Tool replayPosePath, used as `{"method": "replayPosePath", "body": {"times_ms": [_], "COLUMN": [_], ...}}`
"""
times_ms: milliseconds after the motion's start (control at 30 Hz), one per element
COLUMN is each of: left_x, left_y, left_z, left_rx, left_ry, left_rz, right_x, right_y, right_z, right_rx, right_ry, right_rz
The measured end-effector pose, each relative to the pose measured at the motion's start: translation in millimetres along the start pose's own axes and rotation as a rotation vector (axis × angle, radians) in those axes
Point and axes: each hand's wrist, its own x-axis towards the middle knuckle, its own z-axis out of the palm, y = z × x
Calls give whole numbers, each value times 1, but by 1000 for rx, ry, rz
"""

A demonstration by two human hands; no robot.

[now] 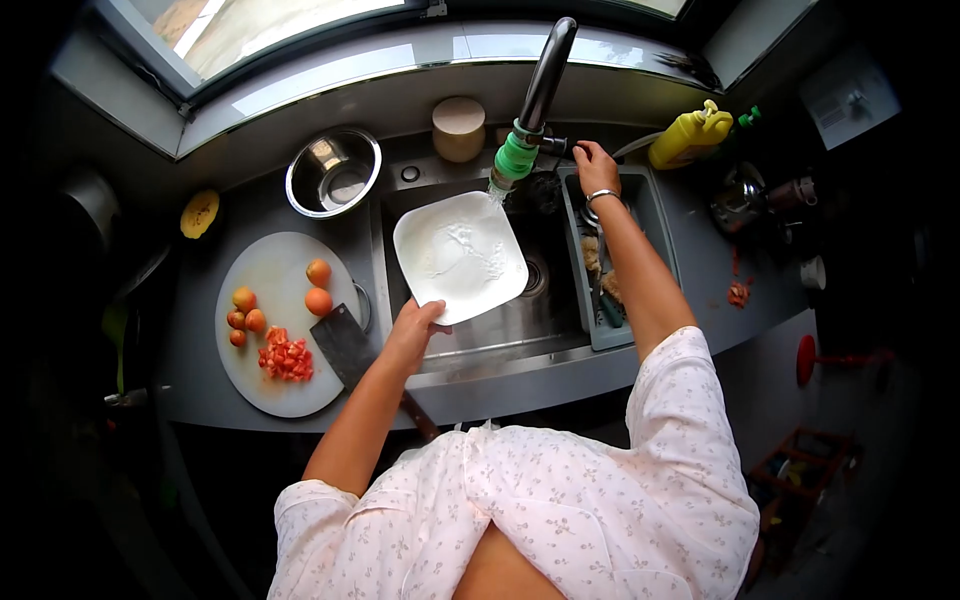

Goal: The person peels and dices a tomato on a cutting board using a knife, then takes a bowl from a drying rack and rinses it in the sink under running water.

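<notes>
My left hand (412, 335) grips the near edge of a white square plate (455, 240), thumb on top, and holds it over the steel sink (470, 348). Water from the green-tipped faucet (515, 155) runs onto the plate's far right corner and spreads across it. My right hand (597, 168) is closed around the faucet's dark lever (558, 146), to the right of the spout. Below my right forearm sits a grey drain basket (655, 225) with brownish scrubbers (591, 254) and other items inside, partly hidden by the arm.
On the left, a round cutting board (265, 375) bears several tomatoes (318, 301), chopped red pieces (286, 356) and a cleaver (343, 345). Behind it stands a steel bowl (334, 172). A lidded jar (459, 130) and yellow bottle (690, 137) stand along the back.
</notes>
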Motion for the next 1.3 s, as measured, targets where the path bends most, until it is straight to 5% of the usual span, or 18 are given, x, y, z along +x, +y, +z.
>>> {"method": "replayPosePath", "body": {"times_ms": [167,267,333,600,900,1300], "left_x": [11,13,12,-5,-42,-68], "left_y": [-5,2,7,18,27,15], "left_z": [-7,-9,-11,-23,-32,-70], "left_rx": [111,437,916,1174,1272,1262], "left_ry": [106,288,466,468,435,369], "left_rz": [165,304,727,1024,1198,1385], "right_x": [-14,-14,-16,-44,-97,-220], "right_y": [0,7,3,-38,-1,13], "right_z": [0,12,16,8,17,26], "right_rx": [33,14,-3,-189,136,265], "right_ry": [-24,13,17,-14,14,-322], "right_rz": [72,20,-19,0,-170,18]}}
